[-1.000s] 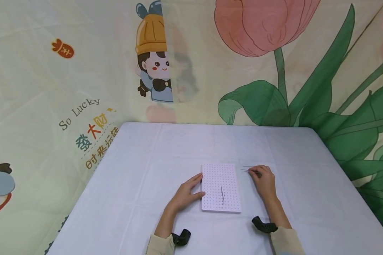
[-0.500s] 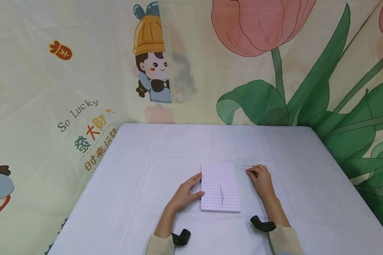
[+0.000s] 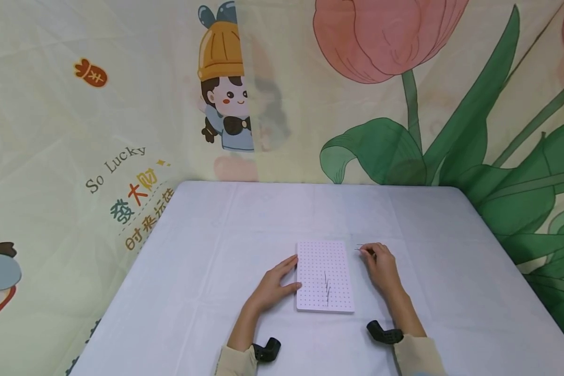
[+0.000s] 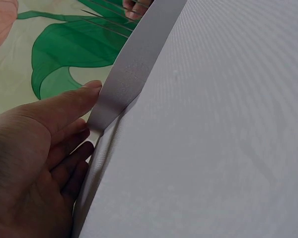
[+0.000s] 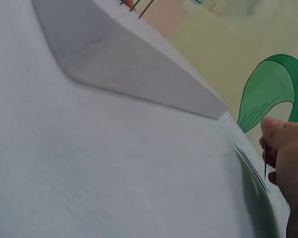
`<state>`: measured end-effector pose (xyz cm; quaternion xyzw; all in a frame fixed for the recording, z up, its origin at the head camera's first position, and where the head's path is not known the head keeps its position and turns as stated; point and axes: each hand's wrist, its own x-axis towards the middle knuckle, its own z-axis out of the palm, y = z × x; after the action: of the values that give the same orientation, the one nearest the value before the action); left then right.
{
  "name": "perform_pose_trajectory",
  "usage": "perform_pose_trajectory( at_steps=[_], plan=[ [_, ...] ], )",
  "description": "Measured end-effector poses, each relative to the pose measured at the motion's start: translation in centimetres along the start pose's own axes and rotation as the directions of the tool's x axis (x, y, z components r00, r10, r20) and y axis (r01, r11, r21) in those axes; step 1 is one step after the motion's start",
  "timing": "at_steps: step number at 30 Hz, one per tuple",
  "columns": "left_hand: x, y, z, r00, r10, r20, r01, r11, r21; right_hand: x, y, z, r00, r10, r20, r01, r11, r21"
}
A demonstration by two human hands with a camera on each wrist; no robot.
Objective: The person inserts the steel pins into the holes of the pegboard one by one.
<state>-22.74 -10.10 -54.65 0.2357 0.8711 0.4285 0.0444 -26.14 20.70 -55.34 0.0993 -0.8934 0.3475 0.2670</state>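
A white pegboard (image 3: 310, 261) with rows of small holes lies on the table. Several thin dark metal pins (image 3: 326, 279) stand in its nearer half, leaning slightly. My left hand (image 3: 270, 287) rests its thumb and fingertips against the board's left side, fingers loosely extended; the left wrist view shows the thumb (image 4: 93, 85) at the board's edge. Right of the board's far corner, my right hand (image 3: 384, 267) pinches one thin pin (image 5: 265, 166), pointing downward in the right wrist view. Beside it, more pins (image 5: 252, 167) lie on the cloth, partly behind the hand in the head view.
White cloth covers the table (image 3: 225, 224). A patterned curtain (image 3: 282, 94) with tulips and a cartoon figure hangs behind its far edge. Each wrist carries a black camera mount, one at the left wrist (image 3: 267, 350) and one at the right wrist (image 3: 383, 332).
My right hand has shifted a little left toward the board, covering more of the loose pins. The left hand and the board keep their places.
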Motion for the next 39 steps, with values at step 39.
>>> perform_pose_trajectory(
  at_steps=[39],
  plan=[
    [0.1, -0.2, 0.0, 1.000, -0.015, 0.013, 0.015, 1.000, -0.005, -1.1, -8.5, 0.8, 0.943, -0.227, 0.245, 0.051, 0.823, 0.566]
  ],
)
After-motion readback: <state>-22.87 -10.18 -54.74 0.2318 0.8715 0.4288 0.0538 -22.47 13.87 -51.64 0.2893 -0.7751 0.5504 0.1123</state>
